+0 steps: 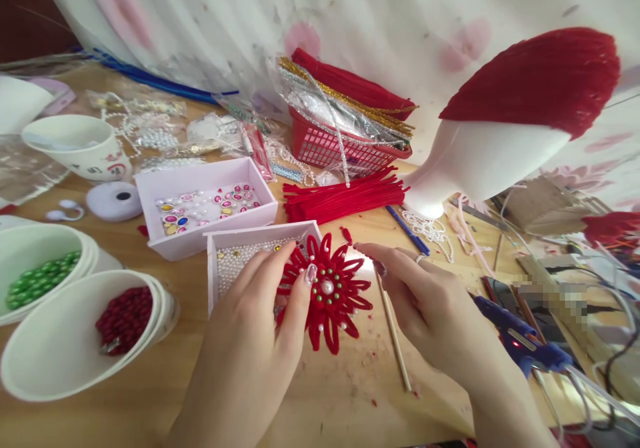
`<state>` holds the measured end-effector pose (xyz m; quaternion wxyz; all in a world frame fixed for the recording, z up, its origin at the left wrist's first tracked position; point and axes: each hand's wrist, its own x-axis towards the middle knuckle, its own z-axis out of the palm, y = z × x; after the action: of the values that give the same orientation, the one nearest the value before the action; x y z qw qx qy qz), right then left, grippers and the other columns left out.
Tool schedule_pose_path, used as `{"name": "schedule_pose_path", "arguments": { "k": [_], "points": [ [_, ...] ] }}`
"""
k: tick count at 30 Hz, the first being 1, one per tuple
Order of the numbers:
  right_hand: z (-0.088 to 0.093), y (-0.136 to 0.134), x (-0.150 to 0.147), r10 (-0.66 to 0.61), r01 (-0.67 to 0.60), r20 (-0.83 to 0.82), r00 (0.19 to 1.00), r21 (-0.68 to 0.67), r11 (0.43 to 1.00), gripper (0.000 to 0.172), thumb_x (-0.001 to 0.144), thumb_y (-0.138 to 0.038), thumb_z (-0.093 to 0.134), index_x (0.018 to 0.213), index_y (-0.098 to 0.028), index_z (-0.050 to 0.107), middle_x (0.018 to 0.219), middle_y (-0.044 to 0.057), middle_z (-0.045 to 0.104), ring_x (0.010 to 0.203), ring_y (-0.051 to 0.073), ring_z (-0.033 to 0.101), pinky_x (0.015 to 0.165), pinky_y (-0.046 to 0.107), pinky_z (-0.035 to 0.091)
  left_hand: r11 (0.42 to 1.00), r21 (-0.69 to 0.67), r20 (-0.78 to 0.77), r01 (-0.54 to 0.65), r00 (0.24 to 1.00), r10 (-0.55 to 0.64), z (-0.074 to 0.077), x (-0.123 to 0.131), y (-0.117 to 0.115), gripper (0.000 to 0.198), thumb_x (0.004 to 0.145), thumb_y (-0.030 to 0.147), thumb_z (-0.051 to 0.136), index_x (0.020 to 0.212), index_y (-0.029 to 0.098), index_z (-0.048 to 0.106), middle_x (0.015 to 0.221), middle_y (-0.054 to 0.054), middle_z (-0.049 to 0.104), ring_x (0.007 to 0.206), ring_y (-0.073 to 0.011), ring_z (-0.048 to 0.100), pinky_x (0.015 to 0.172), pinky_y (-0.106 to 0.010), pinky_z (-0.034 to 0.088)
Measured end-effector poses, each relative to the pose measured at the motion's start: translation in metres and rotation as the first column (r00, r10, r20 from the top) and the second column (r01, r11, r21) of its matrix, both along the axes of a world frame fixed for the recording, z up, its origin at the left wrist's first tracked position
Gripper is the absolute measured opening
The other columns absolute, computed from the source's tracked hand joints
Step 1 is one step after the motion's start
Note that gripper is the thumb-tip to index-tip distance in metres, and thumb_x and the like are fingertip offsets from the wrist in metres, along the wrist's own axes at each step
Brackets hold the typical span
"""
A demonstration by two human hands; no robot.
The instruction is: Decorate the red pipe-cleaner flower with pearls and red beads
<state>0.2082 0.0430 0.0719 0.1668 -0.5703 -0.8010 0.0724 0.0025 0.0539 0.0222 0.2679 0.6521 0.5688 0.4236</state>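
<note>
My left hand (260,321) holds a red pipe-cleaner flower (333,295) from its left side, thumb pressed near the pearl and green beads at its middle. My right hand (425,301), a ring on one finger, reaches in from the right, fingertips together at the flower's upper right petals. Whether something small sits in that pinch is hidden. The flower hovers just over a white box of pearls (235,261) on the wooden table (310,401).
Paper cups of green beads (37,281) and dark red beads (125,318) stand at left. A box of gems (210,208), a bundle of red pipe cleaners (345,198), a red basket (340,148), a foam head (490,161), a wooden stick (395,341) and a blue glue gun (520,341) surround the hands.
</note>
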Motion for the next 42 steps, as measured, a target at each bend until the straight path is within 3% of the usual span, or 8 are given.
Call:
{"name": "schedule_pose_path", "arguments": {
  "k": [15,19,24,42],
  "points": [
    [-0.0009,0.0013,-0.0023,0.009,-0.011,0.082,0.997,0.019,1.000,0.043,0.096,-0.008,0.039,0.131,-0.014,0.064,0.076,0.004,0.064,0.063,0.017,0.061,0.057,0.028,0.046,1.000,-0.011,-0.006,0.015,1.000,-0.015,0.0021,-0.0023,-0.0018,0.036,0.096,0.036,0.049,0.122,0.020,0.070,0.115,-0.009,0.078,0.098,-0.0285,0.074,0.091,-0.046,0.060],
    [0.0010,0.0010,-0.0029,0.005,-0.005,0.087,0.996,-0.004,1.000,0.042,0.096,-0.007,0.040,0.130,-0.012,0.065,0.076,0.003,0.063,0.062,0.017,0.061,0.057,0.029,0.046,0.997,-0.059,-0.055,0.048,0.997,-0.051,0.0057,-0.0036,-0.0022,0.035,0.097,0.032,0.048,0.124,0.020,0.067,0.119,-0.008,0.076,0.101,-0.0249,0.073,0.094,-0.043,0.060],
    [0.0030,0.0029,-0.0044,0.021,-0.021,0.081,0.997,0.002,1.000,0.042,0.095,-0.005,0.040,0.129,-0.010,0.066,0.074,0.003,0.062,0.060,0.017,0.059,0.056,0.029,0.044,0.999,-0.023,-0.071,0.048,0.996,-0.049,0.0065,-0.0037,-0.0030,0.033,0.098,0.031,0.048,0.123,0.020,0.067,0.118,-0.007,0.076,0.102,-0.0227,0.073,0.092,-0.038,0.061],
    [0.0018,0.0008,-0.0013,0.038,-0.041,0.087,0.995,0.034,0.999,0.039,0.096,-0.005,0.041,0.127,-0.010,0.064,0.079,0.004,0.065,0.064,0.017,0.061,0.058,0.028,0.045,0.999,0.004,-0.104,0.041,0.994,-0.040,0.0040,-0.0036,-0.0022,0.035,0.099,0.031,0.048,0.124,0.018,0.067,0.118,-0.008,0.077,0.103,-0.0243,0.073,0.090,-0.041,0.061]
  ]
}}
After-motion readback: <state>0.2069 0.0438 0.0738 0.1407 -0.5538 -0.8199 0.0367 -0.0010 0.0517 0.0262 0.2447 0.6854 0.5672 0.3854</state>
